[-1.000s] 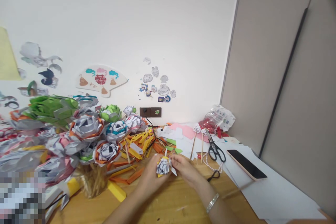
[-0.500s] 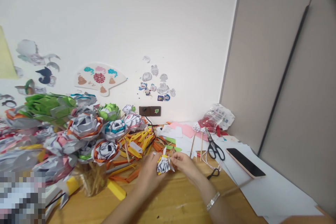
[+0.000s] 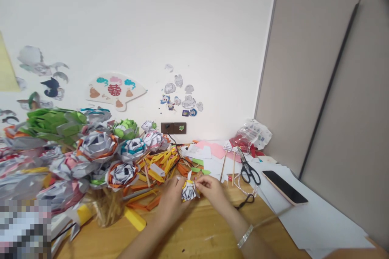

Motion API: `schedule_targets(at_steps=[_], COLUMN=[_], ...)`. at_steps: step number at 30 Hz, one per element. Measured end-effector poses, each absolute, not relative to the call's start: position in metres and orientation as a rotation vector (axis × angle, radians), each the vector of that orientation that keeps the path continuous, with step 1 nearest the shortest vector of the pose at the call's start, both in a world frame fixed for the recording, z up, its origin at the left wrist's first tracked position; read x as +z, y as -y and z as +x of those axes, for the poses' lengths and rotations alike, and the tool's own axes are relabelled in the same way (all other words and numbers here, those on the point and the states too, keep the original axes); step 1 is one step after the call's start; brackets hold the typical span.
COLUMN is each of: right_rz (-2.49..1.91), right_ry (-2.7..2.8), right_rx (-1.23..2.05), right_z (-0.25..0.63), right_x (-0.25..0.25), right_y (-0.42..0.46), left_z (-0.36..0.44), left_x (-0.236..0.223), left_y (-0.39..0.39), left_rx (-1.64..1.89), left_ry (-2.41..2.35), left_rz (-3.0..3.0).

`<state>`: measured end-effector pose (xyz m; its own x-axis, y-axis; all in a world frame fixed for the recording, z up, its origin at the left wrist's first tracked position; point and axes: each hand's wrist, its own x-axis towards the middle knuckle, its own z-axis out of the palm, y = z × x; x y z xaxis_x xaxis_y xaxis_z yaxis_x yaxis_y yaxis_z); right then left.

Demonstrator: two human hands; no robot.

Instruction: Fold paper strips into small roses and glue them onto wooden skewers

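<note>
A small paper flower (image 3: pixel 189 191), white with dark marks and some yellow on it, is held just above the wooden table (image 3: pixel 209 234). My left hand (image 3: pixel 172 195) is closed around its left side. From the right, the thumb and fingers of my right hand (image 3: pixel 209 186) pinch at the flower's edge. Folded yellow and orange paper strips (image 3: pixel 162 162) lie behind and to the left of my hands. To the right of my right hand are black-handled scissors (image 3: pixel 249 173) and a string of beads (image 3: pixel 243 189).
Many finished paper flowers (image 3: pixel 97 145) crowd the left side, some on sticks in a clear container (image 3: pixel 106 210). A phone (image 3: pixel 285 187) lies on white paper sheets (image 3: pixel 322 226) at right. Thin sticks (image 3: pixel 233 166) and a plastic bag (image 3: pixel 252 135) are near the wall, below a socket (image 3: pixel 173 128).
My right hand has shifted slightly left, its fingertips now closer against the flower's right edge. My left hand keeps its hold, and the flower stays nearly in place.
</note>
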<state>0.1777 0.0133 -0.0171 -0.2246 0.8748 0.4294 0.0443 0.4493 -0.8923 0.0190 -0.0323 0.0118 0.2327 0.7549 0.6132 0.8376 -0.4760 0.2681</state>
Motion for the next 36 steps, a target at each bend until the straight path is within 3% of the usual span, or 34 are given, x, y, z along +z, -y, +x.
schedule_targets(at_steps=[8,12,20,29,36], right_rz=[-0.842,-0.932,-0.964,-0.845,-0.855], right_ry=[1.883,1.860,1.837,1.749,1.816], right_rx=[0.478,0.411,0.467,0.851,0.732], right_z=[0.179,0.181,0.179,0.179,0.180], right_x=[-0.001,0.006,0.009,-0.010,-0.005], right_y=[0.004,0.007,0.008,-0.008,-0.002], left_z=[0.017,0.014,0.013,0.011,0.012], left_x=[0.008,0.010,0.013,0.010,0.011], left_y=[0.030,0.028,0.029,0.027,0.027], left_rx=[-0.986,-0.870,-0.809,-0.900,-0.887], left_ry=[1.482,1.480,1.508,1.440,1.477], left_rz=[-2.207,-2.151,-2.142,-2.167,-2.195])
